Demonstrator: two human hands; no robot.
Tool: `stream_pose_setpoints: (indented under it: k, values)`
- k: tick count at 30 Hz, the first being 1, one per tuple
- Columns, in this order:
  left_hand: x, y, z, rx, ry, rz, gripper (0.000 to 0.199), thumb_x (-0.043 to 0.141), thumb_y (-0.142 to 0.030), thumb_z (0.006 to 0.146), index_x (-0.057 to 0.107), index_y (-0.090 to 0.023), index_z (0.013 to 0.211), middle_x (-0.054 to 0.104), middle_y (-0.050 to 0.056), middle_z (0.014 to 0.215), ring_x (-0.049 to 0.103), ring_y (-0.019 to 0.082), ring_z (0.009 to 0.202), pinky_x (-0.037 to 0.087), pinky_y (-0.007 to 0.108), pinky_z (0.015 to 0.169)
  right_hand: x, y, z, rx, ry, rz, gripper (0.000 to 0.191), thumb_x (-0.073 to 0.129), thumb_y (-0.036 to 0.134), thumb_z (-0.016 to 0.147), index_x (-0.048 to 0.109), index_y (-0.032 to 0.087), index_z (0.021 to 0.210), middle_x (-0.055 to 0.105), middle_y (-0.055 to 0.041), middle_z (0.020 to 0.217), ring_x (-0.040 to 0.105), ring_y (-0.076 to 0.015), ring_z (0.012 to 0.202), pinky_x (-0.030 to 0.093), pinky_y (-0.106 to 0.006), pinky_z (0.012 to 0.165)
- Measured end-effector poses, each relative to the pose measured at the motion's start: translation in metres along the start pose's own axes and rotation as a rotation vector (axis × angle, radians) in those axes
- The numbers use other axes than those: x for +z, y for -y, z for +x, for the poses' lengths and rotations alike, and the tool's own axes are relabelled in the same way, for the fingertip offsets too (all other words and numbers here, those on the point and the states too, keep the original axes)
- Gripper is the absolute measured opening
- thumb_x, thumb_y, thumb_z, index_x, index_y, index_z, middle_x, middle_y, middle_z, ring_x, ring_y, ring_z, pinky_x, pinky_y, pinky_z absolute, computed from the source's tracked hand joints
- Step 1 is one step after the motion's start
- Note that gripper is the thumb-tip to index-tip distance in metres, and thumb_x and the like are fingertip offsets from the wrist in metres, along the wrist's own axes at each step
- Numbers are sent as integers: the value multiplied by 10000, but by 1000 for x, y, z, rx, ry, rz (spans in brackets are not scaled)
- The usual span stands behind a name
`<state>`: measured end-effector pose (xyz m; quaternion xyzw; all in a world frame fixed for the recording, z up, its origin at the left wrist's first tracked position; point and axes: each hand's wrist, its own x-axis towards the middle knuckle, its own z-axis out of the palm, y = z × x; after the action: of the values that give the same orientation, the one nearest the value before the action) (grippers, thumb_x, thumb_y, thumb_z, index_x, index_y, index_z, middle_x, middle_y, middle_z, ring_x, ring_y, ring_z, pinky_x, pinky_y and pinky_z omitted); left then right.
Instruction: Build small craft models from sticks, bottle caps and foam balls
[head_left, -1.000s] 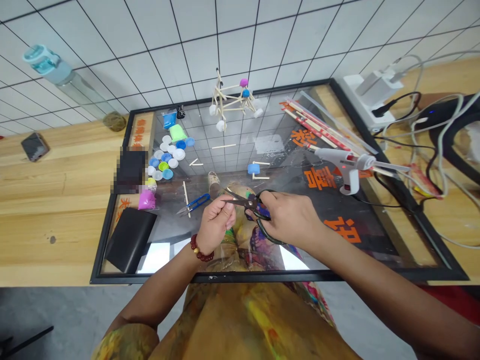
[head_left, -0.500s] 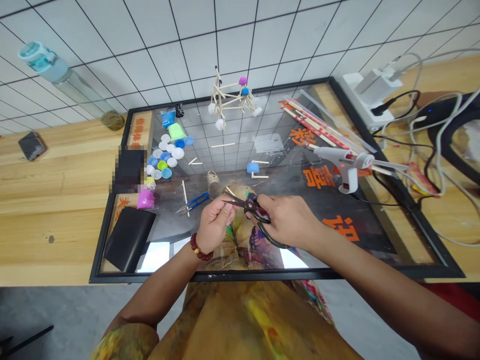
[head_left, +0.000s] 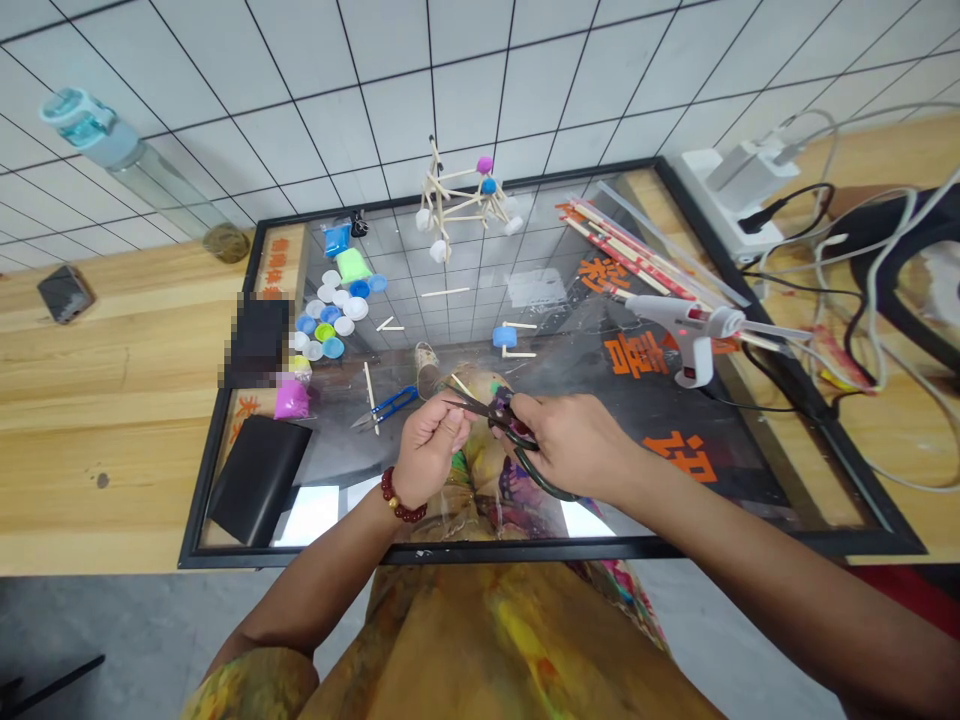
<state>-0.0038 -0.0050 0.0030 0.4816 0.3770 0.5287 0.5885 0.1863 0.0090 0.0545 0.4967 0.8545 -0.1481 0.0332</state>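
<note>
My right hand (head_left: 574,440) is closed around the handles of dark-handled scissors (head_left: 551,485), whose blades point left. The blade tips reach the fingertips of my left hand (head_left: 431,445). My left thumb and forefinger are pinched together; what lies between them is hidden. A short pale wooden stick (head_left: 458,384) shows just beyond the blades; I cannot tell whether it is held. Left of my left hand lie blue thread snips (head_left: 395,403) across another stick (head_left: 369,385). Farther back, a blue bottle cap (head_left: 505,337) has two sticks attached on its right side.
A stick frame with white caps (head_left: 450,210) stands near the tiled wall. Loose bottle caps (head_left: 330,315) and a black box (head_left: 261,480) are at left. A white glue gun (head_left: 694,330), bundled sticks (head_left: 622,245) and a cabled power strip (head_left: 731,205) are at right.
The scissor blades seem slightly closer together, with my right hand closed a little tighter. My left hand stays in place, and the things on the glass have not moved.
</note>
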Motion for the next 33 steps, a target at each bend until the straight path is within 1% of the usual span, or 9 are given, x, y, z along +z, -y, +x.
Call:
stream_pose_setpoints:
  k: [6, 11, 15, 18, 20, 23, 28, 30, 33]
  values:
    - [0, -2, 0, -2, -12, 15, 327, 634, -472, 940, 643, -167, 822, 413, -65, 519, 361, 63, 478, 287, 226, 507, -5, 5, 0, 54, 20, -94, 243, 535, 331, 864, 649, 157, 991, 758, -126, 810, 675, -249, 711, 151, -319, 558]
    - [1, 4, -2, -37, -27, 8, 349, 643, -491, 928, 653, -163, 811, 411, -61, 516, 355, 63, 478, 290, 223, 501, -6, 2, 4, 81, 55, -117, 278, 463, 320, 933, 683, 162, 994, 765, -133, 803, 686, -251, 715, 220, -318, 559]
    - [-9, -15, 5, 42, 0, -125, 261, 676, -426, 910, 676, -175, 838, 409, -56, 528, 367, 69, 477, 294, 218, 491, 3, 2, 6, 196, 75, -129, 306, 466, 364, 946, 683, 158, 1014, 766, -148, 850, 713, -275, 763, 318, -311, 570]
    - [-25, -43, 16, 192, -178, -215, 266, 732, -412, 838, 640, -178, 752, 413, -46, 563, 384, 80, 506, 347, 235, 520, 12, 13, 2, 170, 96, -100, 308, 510, 376, 939, 663, 129, 1042, 757, -157, 917, 723, -281, 820, 395, -315, 602]
    - [-35, -55, 23, 216, -294, -217, 352, 723, -406, 823, 550, -168, 629, 355, -50, 546, 362, 76, 494, 342, 234, 511, 16, 23, -2, 125, 88, -82, 308, 564, 378, 923, 658, 109, 1038, 742, -165, 951, 718, -292, 863, 443, -328, 645]
    - [-39, -54, 28, 124, -379, -205, 480, 680, -386, 830, 379, -180, 518, 267, -62, 495, 289, 61, 437, 268, 226, 454, 20, 38, -7, 58, 64, -83, 312, 632, 374, 904, 672, 90, 1028, 724, -179, 978, 700, -312, 906, 479, -348, 684]
    - [-28, -43, 26, -54, -328, -177, 582, 692, -383, 809, 243, -194, 490, 182, -81, 442, 214, 43, 394, 214, 223, 433, 19, 49, -11, -61, 30, -69, 196, 590, 258, 948, 706, 117, 1020, 730, -148, 971, 693, -287, 908, 469, -339, 665]
    - [-23, -47, 26, -105, -304, -202, 598, 698, -423, 827, 256, -190, 498, 187, -80, 452, 212, 42, 400, 206, 218, 429, 16, 45, -7, -112, -9, -30, 225, 527, 272, 989, 712, 144, 998, 738, -132, 954, 697, -267, 911, 468, -331, 693]
    - [-21, -53, 27, -216, -242, -302, 487, 659, -500, 876, 445, -177, 581, 270, -68, 513, 293, 52, 439, 262, 202, 445, 11, 32, 10, -19, -98, -18, 299, 439, 282, 1023, 708, 150, 1020, 740, -143, 949, 703, -259, 931, 464, -322, 719]
